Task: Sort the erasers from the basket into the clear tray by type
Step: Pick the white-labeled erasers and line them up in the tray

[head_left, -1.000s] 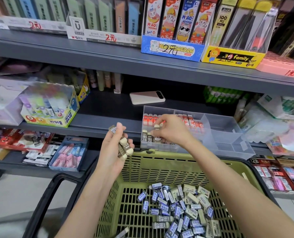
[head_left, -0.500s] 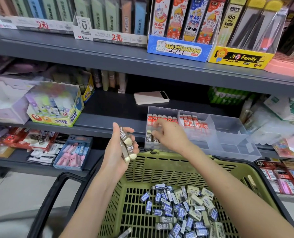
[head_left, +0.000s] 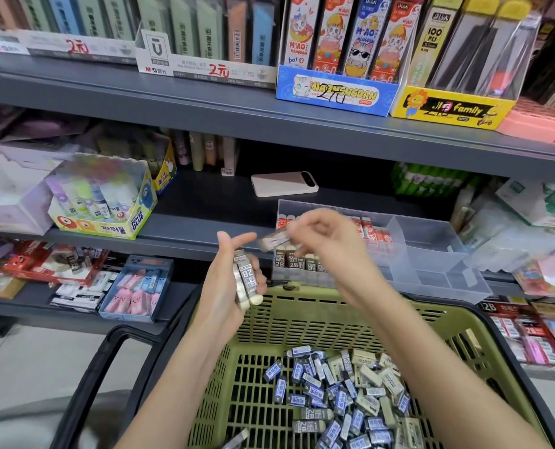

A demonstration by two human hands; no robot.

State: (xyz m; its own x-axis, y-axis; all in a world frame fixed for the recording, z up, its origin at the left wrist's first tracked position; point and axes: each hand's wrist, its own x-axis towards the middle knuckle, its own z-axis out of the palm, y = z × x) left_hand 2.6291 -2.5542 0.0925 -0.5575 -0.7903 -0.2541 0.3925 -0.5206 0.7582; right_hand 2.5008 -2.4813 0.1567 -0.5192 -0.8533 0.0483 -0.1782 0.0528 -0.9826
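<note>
Now two erasers (head_left: 248,280) in left hand (head_left: 221,288), one eraser (head_left: 274,238) in right hand (head_left: 331,241).

Basket (head_left: 302,319) of erasers (head_left: 340,393) sits before tray (head_left: 431,254) on shelf (head_left: 204,228).

Bare forearms (head_left: 179,384), left hand (head_left: 229,280), right hand (head_left: 331,244)

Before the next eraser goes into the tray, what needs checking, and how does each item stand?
1. Right hand pinches one eraser: ok.
2. Eraser type matches the 2B row: cannot tell, blurred.
3. Room in the tray beside that row: cannot tell, arm hides it.
4. Left hand grips spare erasers: ok.
5. Basket holds more erasers to sort: ok.
</note>
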